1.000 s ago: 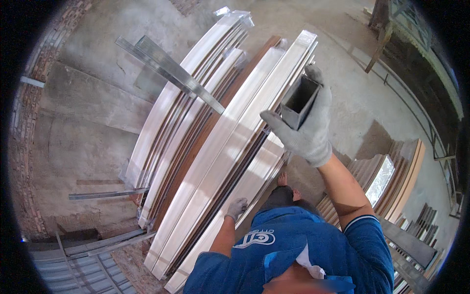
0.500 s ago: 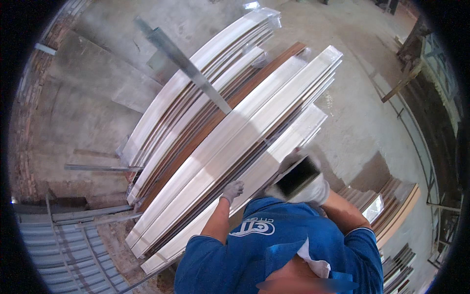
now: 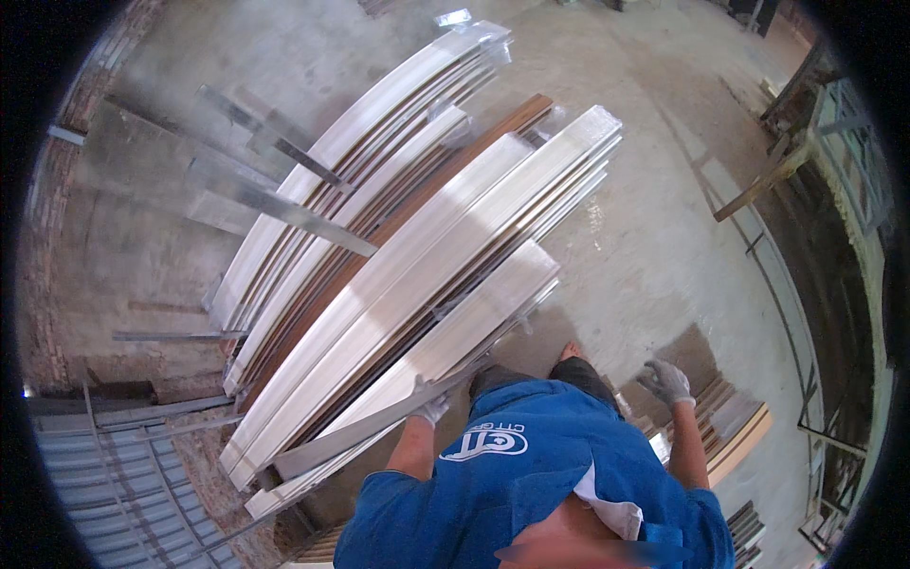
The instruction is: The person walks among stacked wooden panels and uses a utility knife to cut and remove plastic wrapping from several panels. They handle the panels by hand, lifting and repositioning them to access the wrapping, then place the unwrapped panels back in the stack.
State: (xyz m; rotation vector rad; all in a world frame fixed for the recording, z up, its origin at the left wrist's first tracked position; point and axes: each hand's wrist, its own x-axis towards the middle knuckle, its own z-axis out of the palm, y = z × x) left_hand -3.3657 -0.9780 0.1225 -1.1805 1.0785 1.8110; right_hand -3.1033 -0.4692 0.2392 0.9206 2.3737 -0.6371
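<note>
My left hand point(image 3: 434, 409), in a pale glove, is closed around a long grey rectangular tube point(image 3: 351, 434). The tube slants from the lower left up to the front of my body, over the nearest white wrapped panels point(image 3: 479, 318). Off to my right, my gloved right hand point(image 3: 667, 381) holds nothing, its fingers apart. Below it lies a low stack of brown and tan boards point(image 3: 735, 436).
Several bundles of long white point(image 3: 417, 256) and brown panels point(image 3: 455, 166) lie diagonally on the concrete floor. Metal bars point(image 3: 294, 211) lean across them at the left. Blue corrugated sheeting point(image 3: 133, 474) is at lower left. A metal rack point(image 3: 844, 161) stands far right.
My right hand has let go of the hollow tube end and moved right. The tube now lies lower, in my left hand. My view has shifted, and a second leaning bar shows at the left.
</note>
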